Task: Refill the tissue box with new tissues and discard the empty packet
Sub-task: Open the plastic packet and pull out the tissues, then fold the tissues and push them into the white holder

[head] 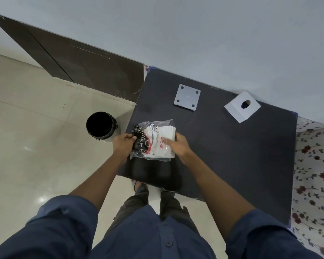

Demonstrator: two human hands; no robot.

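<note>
In the head view, a clear crinkly plastic packet with black printed branding (153,140), holding a soft stack of folded white tissues (164,136), lies at the near left part of the matt black square table (223,150). The left hand (124,143) is pinched shut on the packet's dark left end, while the right hand (177,144) has its fingers curled closed on the packet's right side over the stack. The step looks like opening the packet; it seems best to anchor the film with the left hand and draw the tissues out level so the stack stays squared. The white box shell with a round hole (242,106) rests tilted at the far right, well apart from its flat white base plate with four dark dots (187,97). A round bin lined with glossy black film (101,126) stands on the pale floor tiles just left of the table.
</note>
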